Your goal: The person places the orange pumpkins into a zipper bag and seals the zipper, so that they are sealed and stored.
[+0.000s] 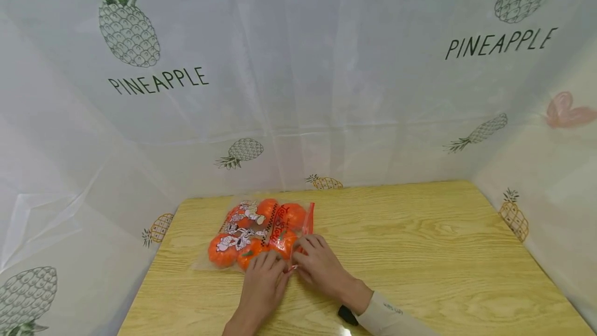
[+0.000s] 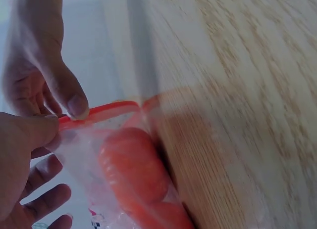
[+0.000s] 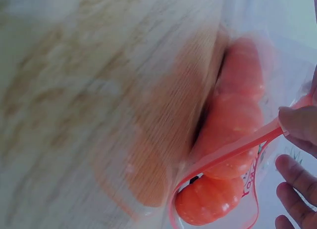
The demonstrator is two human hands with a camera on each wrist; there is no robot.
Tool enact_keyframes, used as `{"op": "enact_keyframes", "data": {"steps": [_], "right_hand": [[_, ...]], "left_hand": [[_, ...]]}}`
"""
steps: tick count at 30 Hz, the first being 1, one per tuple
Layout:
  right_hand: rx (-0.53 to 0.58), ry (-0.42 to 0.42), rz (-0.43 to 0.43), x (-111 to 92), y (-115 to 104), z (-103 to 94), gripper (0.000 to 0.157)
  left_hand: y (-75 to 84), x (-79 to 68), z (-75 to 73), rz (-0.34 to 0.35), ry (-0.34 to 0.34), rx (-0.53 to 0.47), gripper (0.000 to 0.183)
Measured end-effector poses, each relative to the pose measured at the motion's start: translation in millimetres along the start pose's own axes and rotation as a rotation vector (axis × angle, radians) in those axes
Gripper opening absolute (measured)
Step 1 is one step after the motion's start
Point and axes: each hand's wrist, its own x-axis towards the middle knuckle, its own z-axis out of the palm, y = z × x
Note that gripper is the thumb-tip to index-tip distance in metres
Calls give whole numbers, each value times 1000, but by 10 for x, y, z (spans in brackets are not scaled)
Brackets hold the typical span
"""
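A clear zip bag [image 1: 256,226] with a red zip strip [image 1: 310,218], cartoon figures and red lettering lies on the table. Inside are several orange-red, round, ribbed fruits [image 2: 133,164]. My left hand [image 1: 267,276] pinches the near end of the strip between thumb and finger, its other fingers spread in the left wrist view. Close beside it, my right hand [image 1: 322,266] pinches the strip too, thumb on the red edge. In the right wrist view the bag's mouth gapes in a loop around one fruit [image 3: 208,202].
The wood-grain table [image 1: 420,242] extends to the right of the bag. White sheeting [image 1: 326,82] printed with pineapples stands behind it and along both sides. A small black object [image 1: 347,315] shows at the right wrist.
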Motion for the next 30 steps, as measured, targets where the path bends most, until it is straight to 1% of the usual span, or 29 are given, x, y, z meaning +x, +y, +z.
{"op": "enact_keyframes", "data": {"steps": [3,8,12,14,18,22,25,30], "right_hand": [[1,-17,3,17,1,-4,17],[11,-20,-23,35,38,-7,16],[-8,-4,-63,56,79,0,15],[-24,-3,-67,66,97,3,14],[-66,-19,-49,78,137,4,12],[-89,-33,-32,89,176,1,9],[-104,-20,-32,95,212,14,7],[-124,17,-37,96,297,52,13]], "left_hand": [[-9,9,8,17,11,15,25],[-19,2,28,39,34,-9,18],[-23,-16,34,31,44,-38,17],[-26,-24,32,23,48,-55,17],[-33,-31,26,16,62,-83,23],[-39,-30,22,23,79,-88,31],[-47,-29,23,31,92,-93,32],[-55,-28,24,40,110,-111,34]]}}
